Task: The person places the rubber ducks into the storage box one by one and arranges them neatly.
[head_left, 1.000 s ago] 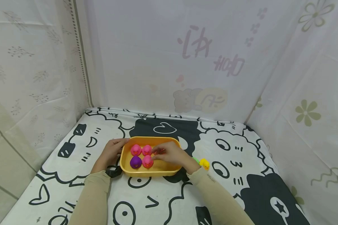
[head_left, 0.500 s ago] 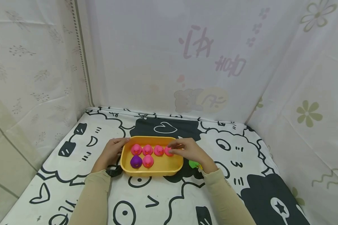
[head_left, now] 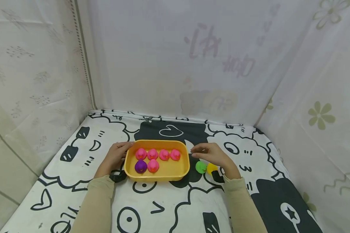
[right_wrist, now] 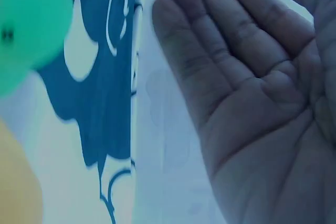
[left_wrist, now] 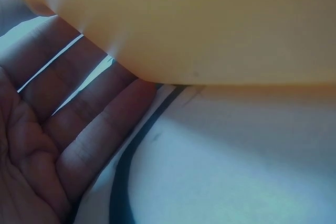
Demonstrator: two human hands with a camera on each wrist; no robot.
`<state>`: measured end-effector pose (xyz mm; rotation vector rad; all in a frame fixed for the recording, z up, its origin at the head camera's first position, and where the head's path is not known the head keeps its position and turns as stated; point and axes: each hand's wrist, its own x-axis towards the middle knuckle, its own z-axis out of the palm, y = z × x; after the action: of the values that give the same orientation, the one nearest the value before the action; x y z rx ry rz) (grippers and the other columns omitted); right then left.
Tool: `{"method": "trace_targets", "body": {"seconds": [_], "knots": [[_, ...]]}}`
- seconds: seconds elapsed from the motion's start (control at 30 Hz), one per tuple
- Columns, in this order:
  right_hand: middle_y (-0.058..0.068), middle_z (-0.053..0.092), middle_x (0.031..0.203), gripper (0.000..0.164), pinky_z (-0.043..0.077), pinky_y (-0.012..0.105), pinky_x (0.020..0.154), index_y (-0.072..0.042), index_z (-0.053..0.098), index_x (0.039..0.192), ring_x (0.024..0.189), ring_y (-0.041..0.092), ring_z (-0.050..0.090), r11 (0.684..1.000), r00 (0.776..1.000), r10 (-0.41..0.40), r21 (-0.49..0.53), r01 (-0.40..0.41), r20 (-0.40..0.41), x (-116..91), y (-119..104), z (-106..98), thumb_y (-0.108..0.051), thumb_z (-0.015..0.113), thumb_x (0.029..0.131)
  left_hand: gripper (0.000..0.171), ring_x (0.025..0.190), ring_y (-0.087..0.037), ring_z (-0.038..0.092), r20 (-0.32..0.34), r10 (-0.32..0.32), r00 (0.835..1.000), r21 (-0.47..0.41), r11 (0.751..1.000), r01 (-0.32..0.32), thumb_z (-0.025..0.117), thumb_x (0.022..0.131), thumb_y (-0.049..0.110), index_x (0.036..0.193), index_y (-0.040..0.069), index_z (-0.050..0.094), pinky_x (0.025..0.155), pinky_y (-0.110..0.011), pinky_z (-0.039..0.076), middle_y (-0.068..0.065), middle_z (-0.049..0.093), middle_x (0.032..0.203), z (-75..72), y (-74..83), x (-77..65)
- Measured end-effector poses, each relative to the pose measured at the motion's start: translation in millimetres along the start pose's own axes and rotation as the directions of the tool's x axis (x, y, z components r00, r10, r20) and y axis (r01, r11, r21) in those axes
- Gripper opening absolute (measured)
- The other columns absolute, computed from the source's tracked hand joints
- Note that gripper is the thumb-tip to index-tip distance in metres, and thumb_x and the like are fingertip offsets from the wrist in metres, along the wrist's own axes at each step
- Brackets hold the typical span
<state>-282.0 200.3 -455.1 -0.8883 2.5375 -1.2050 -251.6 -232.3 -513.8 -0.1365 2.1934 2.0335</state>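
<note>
A yellow tray [head_left: 157, 179] holds several pink rubber ducks [head_left: 164, 154] and a purple rubber duck [head_left: 141, 166]. Pink ones form the back row; the purple duck and another pink duck [head_left: 153, 166] sit in front at the left. My left hand [head_left: 114, 157] rests against the tray's left end, its fingers [left_wrist: 100, 124] straight along the outer wall in the left wrist view. Just off the tray's right end, my right hand [head_left: 214, 155] hovers with nothing in it, fingers nearly straight. Below it lie a green rubber duck [head_left: 201, 167] and a yellow rubber duck [head_left: 211, 168].
A white cloth with black cartoon drawings [head_left: 151, 207] covers the table. Pale printed curtains [head_left: 140, 64] hang behind and at both sides. A black band [head_left: 118, 176] circles the left wrist, and another dark one [head_left: 217, 176] is on the right.
The right hand has set two more pink ducks into the tray's back row, let go, and moved right, out past the tray's end. The left hand has stayed at the tray.
</note>
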Motion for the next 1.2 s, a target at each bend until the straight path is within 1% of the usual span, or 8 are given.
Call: {"method": "trace_targets", "body": {"seconds": [0.13, 0.27, 0.37, 0.47, 0.73, 0.9, 1.1, 1.2], "knots": [[-0.007, 0.072, 0.108, 0.029, 0.056, 0.038, 0.093, -0.017, 0.073, 0.115, 0.101, 0.015, 0.067, 0.997, 0.995, 0.082, -0.009, -0.082, 0.059, -5.2, 5.9, -11.1, -0.035, 0.074, 0.092, 0.070, 0.106, -0.027, 0.069, -0.008, -0.009, 1.000, 0.009, 1.000, 0.009, 0.065, 0.094, 0.053, 0.138, -0.001, 0.058, 0.086, -0.039, 0.059, -0.024, 0.058, 0.135, -0.9, -0.4, 2.0], [0.002, 0.073, 0.113, 0.031, 0.056, 0.042, 0.093, -0.010, 0.072, 0.118, 0.103, 0.019, 0.067, 0.989, 0.979, 0.148, 0.005, -0.150, 0.142, -11.2, 14.3, -17.8, -0.029, 0.074, 0.093, 0.070, 0.106, -0.027, 0.069, -0.016, -0.015, 1.000, 0.006, 1.000, 0.015, 0.065, 0.094, 0.053, 0.138, -0.002, 0.058, 0.086, -0.040, 0.059, -0.024, 0.058, 0.135, -0.2, -1.3, 2.8], [0.008, 0.071, 0.118, 0.033, 0.055, 0.044, 0.095, -0.008, 0.070, 0.121, 0.107, 0.022, 0.066, 0.985, 0.966, 0.168, -0.005, -0.170, 0.195, -14.5, 20.4, -19.4, -0.025, 0.073, 0.094, 0.070, 0.105, -0.027, 0.069, -0.021, -0.014, 1.000, 0.001, 1.000, 0.014, 0.065, 0.095, 0.052, 0.138, -0.002, 0.058, 0.086, -0.041, 0.060, -0.024, 0.060, 0.133, 0.7, -1.6, 2.4], [0.006, 0.071, 0.120, 0.034, 0.055, 0.045, 0.096, -0.008, 0.071, 0.122, 0.109, 0.023, 0.065, 0.983, 0.957, 0.183, -0.022, -0.182, 0.226, -16.1, 24.0, -19.5, -0.025, 0.074, 0.093, 0.069, 0.103, -0.026, 0.070, -0.025, -0.012, 1.000, 0.007, 1.000, 0.012, 0.064, 0.095, 0.052, 0.137, -0.002, 0.059, 0.085, -0.040, 0.060, -0.023, 0.060, 0.132, 1.3, -1.4, 1.7], [0.001, 0.072, 0.114, 0.029, 0.054, 0.045, 0.096, -0.011, 0.073, 0.116, 0.106, 0.022, 0.065, 0.984, 0.955, 0.179, -0.020, -0.179, 0.238, -17.9, 27.2, -22.1, -0.025, 0.075, 0.091, 0.069, 0.104, -0.026, 0.069, -0.032, -0.008, 0.999, 0.019, 1.000, 0.009, 0.064, 0.095, 0.052, 0.137, -0.002, 0.059, 0.086, -0.039, 0.060, -0.023, 0.059, 0.134, 0.8, -0.4, 0.9], [0.002, 0.073, 0.112, 0.026, 0.055, 0.043, 0.093, -0.011, 0.074, 0.115, 0.102, 0.022, 0.066, 0.985, 0.945, 0.159, 0.015, -0.170, 0.287, -19.0, 29.3, -24.9, -0.019, 0.076, 0.090, 0.070, 0.105, -0.026, 0.069, -0.027, -0.011, 1.000, 0.012, 1.000, 0.011, 0.065, 0.094, 0.053, 0.138, -0.001, 0.058, 0.086, -0.039, 0.060, -0.024, 0.058, 0.136, -0.3, -0.2, 1.1], [0.002, 0.072, 0.116, 0.026, 0.053, 0.045, 0.098, -0.012, 0.075, 0.115, 0.109, 0.024, 0.065, 0.987, 0.935, 0.141, 0.028, -0.159, 0.324, -18.9, 30.2, -23.7, -0.015, 0.076, 0.089, 0.070, 0.105, -0.026, 0.069, -0.022, -0.008, 1.000, 0.004, 1.000, 0.008, 0.065, 0.095, 0.052, 0.139, 0.000, 0.057, 0.085, -0.038, 0.060, -0.023, 0.058, 0.137, -0.9, 0.0, 1.1], [0.003, 0.071, 0.117, 0.029, 0.052, 0.047, 0.101, -0.011, 0.074, 0.116, 0.112, 0.025, 0.064, 0.984, 0.932, 0.150, 0.045, -0.174, 0.331, -20.0, 30.9, -23.2, -0.014, 0.077, 0.088, 0.070, 0.106, -0.026, 0.068, -0.024, -0.017, 1.000, 0.007, 1.000, 0.017, 0.065, 0.094, 0.053, 0.139, 0.000, 0.057, 0.086, -0.038, 0.059, -0.023, 0.057, 0.138, -0.3, -0.3, 1.2]]}}
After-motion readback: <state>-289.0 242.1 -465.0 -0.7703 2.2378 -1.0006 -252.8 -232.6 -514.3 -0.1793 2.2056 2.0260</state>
